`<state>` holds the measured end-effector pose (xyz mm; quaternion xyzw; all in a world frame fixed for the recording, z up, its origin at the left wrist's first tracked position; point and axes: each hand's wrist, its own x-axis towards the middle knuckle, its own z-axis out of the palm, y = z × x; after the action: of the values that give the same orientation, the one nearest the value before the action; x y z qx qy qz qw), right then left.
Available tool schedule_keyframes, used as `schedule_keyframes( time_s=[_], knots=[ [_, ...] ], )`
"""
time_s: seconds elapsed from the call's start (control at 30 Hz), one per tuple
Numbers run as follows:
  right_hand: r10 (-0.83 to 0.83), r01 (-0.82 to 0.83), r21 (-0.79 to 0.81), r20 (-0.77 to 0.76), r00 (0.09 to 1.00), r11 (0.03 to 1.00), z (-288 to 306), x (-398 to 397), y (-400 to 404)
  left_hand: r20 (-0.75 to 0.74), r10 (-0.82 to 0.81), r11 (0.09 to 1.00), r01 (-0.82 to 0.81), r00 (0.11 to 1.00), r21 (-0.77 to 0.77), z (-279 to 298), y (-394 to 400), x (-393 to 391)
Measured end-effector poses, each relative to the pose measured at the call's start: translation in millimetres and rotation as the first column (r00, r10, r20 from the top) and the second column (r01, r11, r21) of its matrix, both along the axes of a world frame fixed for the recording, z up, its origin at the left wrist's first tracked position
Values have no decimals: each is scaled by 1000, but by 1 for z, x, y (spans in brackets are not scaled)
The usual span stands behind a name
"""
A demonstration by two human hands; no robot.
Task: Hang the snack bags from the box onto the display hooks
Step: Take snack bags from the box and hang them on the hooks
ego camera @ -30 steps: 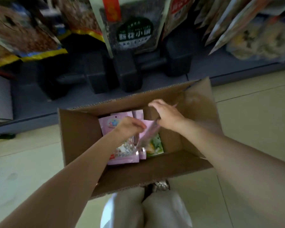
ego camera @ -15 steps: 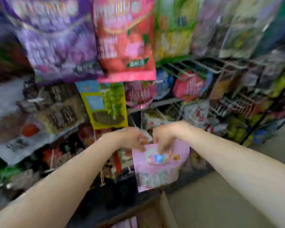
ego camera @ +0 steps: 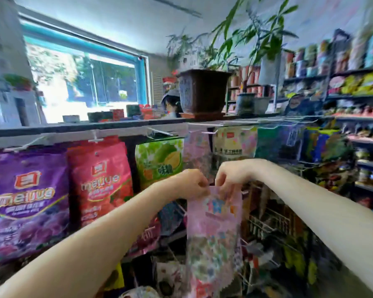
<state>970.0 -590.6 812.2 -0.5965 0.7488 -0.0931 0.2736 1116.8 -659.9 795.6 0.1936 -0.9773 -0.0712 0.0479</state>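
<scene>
Purple bag [ego camera: 28, 203], red bag [ego camera: 100, 186] and green bag [ego camera: 159, 160] hang alongside; left hand [ego camera: 192, 183] and right hand [ego camera: 230, 176] pinch pink snack bag [ego camera: 213, 233] by its top edge.

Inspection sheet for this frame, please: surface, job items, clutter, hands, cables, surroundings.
Surface: dark top shelf above the hooks; white hooks below its edge.
Job's things: pink bag held up in front of the display, not yet hung; box not in view.
Clutter: purple bag, red bag and green bag hang in a row.
Hands: left hand and right hand both pinch the pink bag's top edge.
Cables: nothing seen.
Surroundings: plant pot on the shelf, window, stocked shelves.
</scene>
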Motion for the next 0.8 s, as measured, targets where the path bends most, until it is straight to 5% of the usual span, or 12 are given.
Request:
schedule_keyframes(
  time_s=[0.23,0.4,0.6,0.8],
  knots=[
    [25,38,-303,200,979,952,53,-123,-15,-216,166,982,-142,962,123,48,-29,-87],
    [108,-10,-423,208,972,906,62,-171,-57,-312,335,940,-291,889,180,58,-53,-133],
    [110,-28,-563,113,988,826,51,-196,-110,-307,472,882,-445,827,156,67,-73,-159],
    [196,-16,-570,255,947,821,53,-201,-131,-293,500,866,-468,815,177,75,-93,-158]
  ],
)
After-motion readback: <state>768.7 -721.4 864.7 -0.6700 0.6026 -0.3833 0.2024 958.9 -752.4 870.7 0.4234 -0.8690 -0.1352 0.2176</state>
